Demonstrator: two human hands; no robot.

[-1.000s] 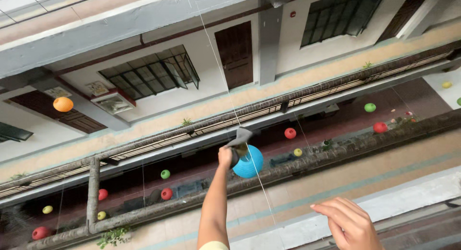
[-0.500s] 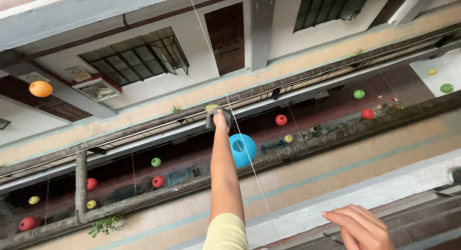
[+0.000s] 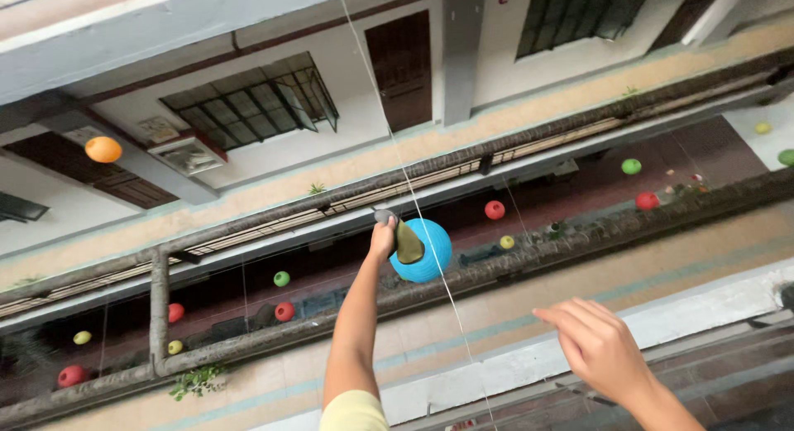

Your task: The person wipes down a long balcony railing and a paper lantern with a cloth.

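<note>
Left hand (image 3: 382, 239) was raised high, closed around olive-grey cloth (image 3: 407, 242), pressing it against blue paper lantern (image 3: 423, 251) hanging on thin string (image 3: 389, 125) (arm stretched up to reach it). Right hand (image 3: 602, 348) was empty, fingers loosely spread, lower and apart, near string for balance perhaps.

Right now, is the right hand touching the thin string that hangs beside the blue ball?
Apart. In the head view the right hand is open, and a plain gap separates its fingertips from the string.
</note>
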